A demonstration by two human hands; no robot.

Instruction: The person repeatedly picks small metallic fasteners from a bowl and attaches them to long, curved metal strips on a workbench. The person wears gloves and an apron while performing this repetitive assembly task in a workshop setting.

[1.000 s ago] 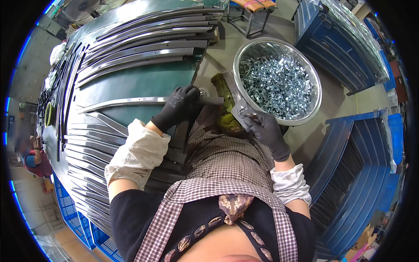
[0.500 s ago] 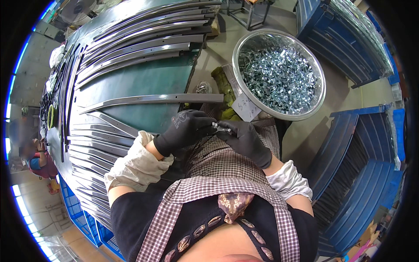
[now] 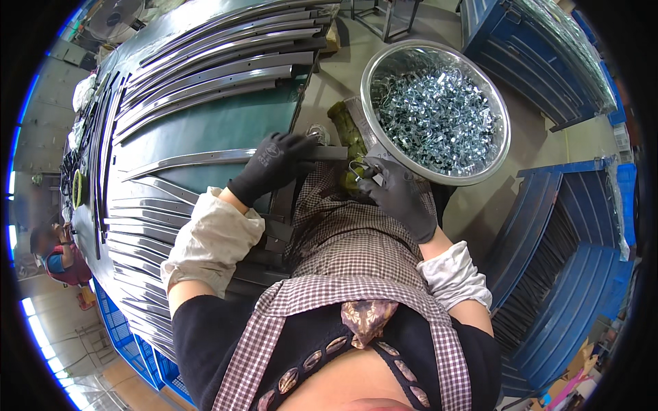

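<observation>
My left hand (image 3: 273,163), in a black glove, is closed over a long grey metal strip (image 3: 199,159) near its right end. That end (image 3: 332,153) juts out past the table edge, beyond my fingers. Just right of it, my gloved right hand (image 3: 399,195) pinches a small shiny metal clip (image 3: 356,166) between thumb and fingers. How many clips are in that hand I cannot tell. Close behind the right hand stands a big round metal bowl (image 3: 504,147) heaped with small shiny metal clips (image 3: 435,116).
More grey strips (image 3: 226,58) lie across the far part of the green table (image 3: 199,127), and others (image 3: 147,236) are stacked nearer me. Blue metal racks (image 3: 569,308) stand on the right. A person (image 3: 65,257) is at the far left. Blue crates (image 3: 113,318) sit below the table.
My hands were together over my lap around a small metal clip. Now the left has moved up onto the strip, and the right has shifted right and up with the clip.
</observation>
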